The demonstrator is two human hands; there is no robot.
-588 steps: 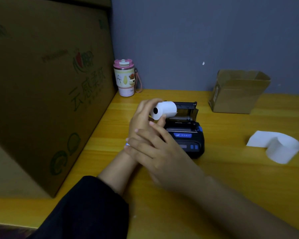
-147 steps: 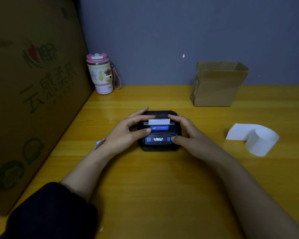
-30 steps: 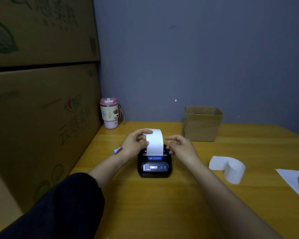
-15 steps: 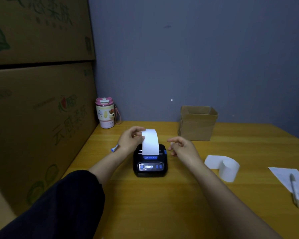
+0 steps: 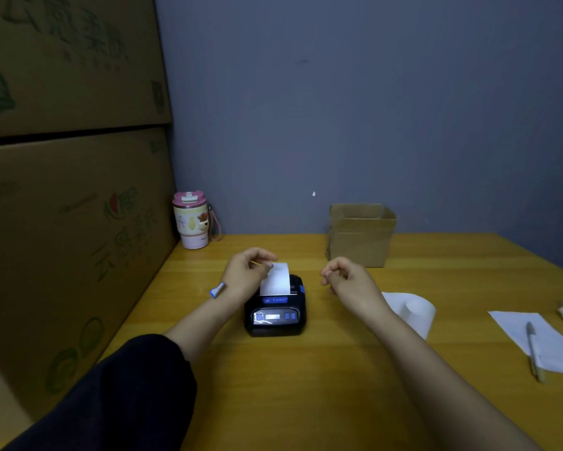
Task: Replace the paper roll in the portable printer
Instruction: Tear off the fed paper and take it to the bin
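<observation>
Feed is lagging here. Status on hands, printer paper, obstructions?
Left hand pinching paper strip by its top corner. Right hand empty, clear of printer. Printer lid shut, strip fed out. Nothing in the way.

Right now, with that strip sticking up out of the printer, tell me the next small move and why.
Probably tear it off: pull the paper strip sideways against the slot edge. The printer looks closed with its display lit, and the left hand pinches the strip's top corner, while the right hand hangs free beside it, so it could steady the printer.
</observation>
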